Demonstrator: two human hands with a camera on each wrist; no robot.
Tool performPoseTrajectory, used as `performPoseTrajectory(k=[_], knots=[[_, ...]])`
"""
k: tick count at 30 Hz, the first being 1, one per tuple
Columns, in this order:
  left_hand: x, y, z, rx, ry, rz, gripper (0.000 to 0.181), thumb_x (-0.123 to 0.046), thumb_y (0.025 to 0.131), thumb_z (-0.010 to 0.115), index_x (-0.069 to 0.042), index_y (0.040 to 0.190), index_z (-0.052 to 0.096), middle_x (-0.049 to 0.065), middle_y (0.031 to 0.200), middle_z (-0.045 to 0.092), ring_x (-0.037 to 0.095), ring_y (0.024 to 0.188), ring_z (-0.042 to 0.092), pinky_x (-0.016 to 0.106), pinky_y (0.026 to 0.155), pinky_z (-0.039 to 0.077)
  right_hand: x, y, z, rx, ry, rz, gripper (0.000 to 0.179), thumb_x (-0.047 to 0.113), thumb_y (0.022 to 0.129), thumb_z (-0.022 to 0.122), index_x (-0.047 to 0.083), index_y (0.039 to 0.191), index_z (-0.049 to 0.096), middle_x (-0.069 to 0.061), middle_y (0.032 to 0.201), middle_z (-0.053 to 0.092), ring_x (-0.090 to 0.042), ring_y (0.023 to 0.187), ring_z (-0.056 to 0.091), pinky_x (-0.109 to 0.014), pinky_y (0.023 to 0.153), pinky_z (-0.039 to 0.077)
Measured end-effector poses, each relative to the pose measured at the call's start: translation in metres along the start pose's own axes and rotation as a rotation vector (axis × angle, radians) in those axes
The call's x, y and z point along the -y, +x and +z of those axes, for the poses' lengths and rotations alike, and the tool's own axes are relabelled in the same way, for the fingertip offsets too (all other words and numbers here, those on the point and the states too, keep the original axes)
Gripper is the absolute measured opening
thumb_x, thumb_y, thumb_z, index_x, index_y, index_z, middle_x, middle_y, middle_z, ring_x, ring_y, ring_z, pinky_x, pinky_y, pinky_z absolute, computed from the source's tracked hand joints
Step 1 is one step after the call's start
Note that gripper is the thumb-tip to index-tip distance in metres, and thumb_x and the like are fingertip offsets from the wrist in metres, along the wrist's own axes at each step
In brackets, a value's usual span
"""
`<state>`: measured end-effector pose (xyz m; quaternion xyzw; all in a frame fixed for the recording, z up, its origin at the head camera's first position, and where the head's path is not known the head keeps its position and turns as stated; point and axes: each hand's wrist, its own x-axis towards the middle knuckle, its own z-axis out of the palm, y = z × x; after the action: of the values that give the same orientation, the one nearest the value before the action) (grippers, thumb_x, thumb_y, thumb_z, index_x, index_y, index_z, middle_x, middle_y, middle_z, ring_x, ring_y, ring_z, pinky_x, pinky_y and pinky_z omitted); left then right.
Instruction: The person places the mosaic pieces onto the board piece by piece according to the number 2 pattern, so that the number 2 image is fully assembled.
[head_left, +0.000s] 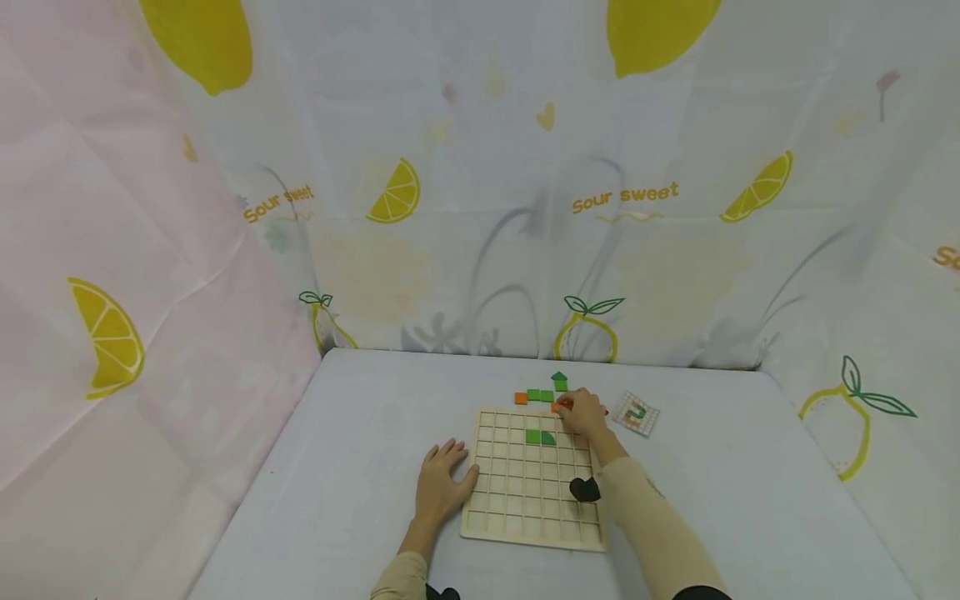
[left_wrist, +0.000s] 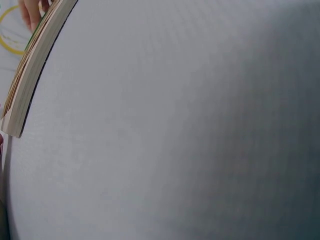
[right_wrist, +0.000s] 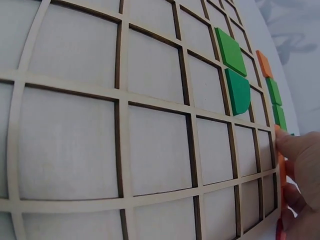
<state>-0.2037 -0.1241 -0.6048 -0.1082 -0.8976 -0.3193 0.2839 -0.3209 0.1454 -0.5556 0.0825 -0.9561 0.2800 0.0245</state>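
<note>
Left hand [head_left: 442, 487] has its grip spread wide, holding nothing, thumb against the wooden grid board [head_left: 513, 500] on the counter [head_left: 337, 475]. Green square [head_left: 533, 436] and rounded tile [head_left: 548, 438] sit in it, then the right hand's [head_left: 587, 414] bent fingers at an orange tile [head_left: 555, 408] past the far edge, can't tell if that grip's pinching it.

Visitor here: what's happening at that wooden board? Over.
Left hand touching wooden board, left edge. Right hand at orange piece, far edge. Two green pieces on board. Nothing seen blocking.
</note>
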Motion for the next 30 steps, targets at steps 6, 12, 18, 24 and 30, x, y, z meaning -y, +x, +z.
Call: performPoseTrajectory(k=[6,12,18,24,30], knots=[[0.000,0.000,0.000,0.010,-0.009,-0.009,0.031,-0.021,0.074,0.072,0.000,0.096,0.071,0.015,0.105,0.069,0.035,0.107,0.061,0.052,0.101,0.041,0.001,-0.005,0.001,-0.051,0.039,-0.003,0.016,0.017,0.086,0.066,0.005,0.096,0.071,-0.017,0.095,0.061,-0.040,0.086,0.056,-0.047,0.060,0.042],[0.000,0.000,-0.001,0.013,-0.007,-0.008,0.032,-0.021,0.073,0.073,0.001,0.096,0.071,0.016,0.105,0.069,0.035,0.107,0.061,0.052,0.100,0.041,0.002,-0.008,0.003,-0.087,0.065,-0.007,0.017,0.015,0.086,0.067,0.004,0.097,0.071,-0.017,0.093,0.061,-0.040,0.086,0.056,-0.051,0.065,0.044],[0.000,0.000,-0.001,0.034,0.002,-0.001,0.034,-0.023,0.072,0.074,0.001,0.096,0.071,0.016,0.105,0.069,0.035,0.107,0.061,0.052,0.099,0.042,0.000,-0.009,0.007,-0.094,0.062,-0.016,0.018,0.016,0.087,0.065,0.003,0.098,0.071,-0.018,0.095,0.061,-0.040,0.086,0.056,-0.050,0.067,0.044],[-0.001,0.001,-0.004,0.047,0.018,0.033,0.038,-0.027,0.069,0.073,0.000,0.096,0.071,0.016,0.106,0.069,0.036,0.107,0.061,0.053,0.098,0.042,-0.001,-0.008,0.010,-0.113,0.068,-0.044,0.019,0.016,0.086,0.065,0.002,0.097,0.071,-0.022,0.100,0.063,-0.043,0.092,0.056,-0.054,0.070,0.045],[0.000,0.001,-0.004,0.076,0.023,0.021,0.039,-0.027,0.070,0.072,0.001,0.098,0.072,0.016,0.108,0.068,0.035,0.109,0.060,0.052,0.100,0.041,0.003,-0.008,0.011,-0.146,0.034,-0.065,0.020,0.015,0.085,0.064,0.001,0.098,0.071,-0.021,0.096,0.063,-0.042,0.087,0.058,-0.052,0.063,0.046]])
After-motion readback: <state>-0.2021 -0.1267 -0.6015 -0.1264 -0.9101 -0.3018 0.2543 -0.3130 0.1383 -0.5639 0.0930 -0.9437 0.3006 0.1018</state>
